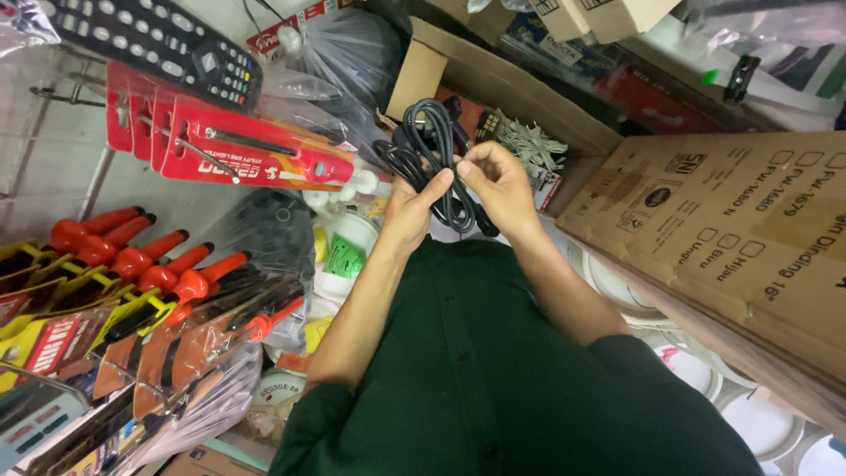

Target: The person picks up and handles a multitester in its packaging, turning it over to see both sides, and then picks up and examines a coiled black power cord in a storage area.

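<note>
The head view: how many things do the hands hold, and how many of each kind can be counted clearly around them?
Coiled black cable, held by left hand and right hand: 1
Black remote control: 1
Large printed cardboard box: 1
Red-handled tools hanging at the left: at least 5; further ones are hidden
Total: at least 8

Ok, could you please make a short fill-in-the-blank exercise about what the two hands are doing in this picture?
1. Both hands hold a coiled cable whose colour is ____.
2. The left hand and right hand belong to a person in a dark ____ shirt.
3. The tools hanging at the left have handles coloured ____.

Missing words: black; green; red
</note>
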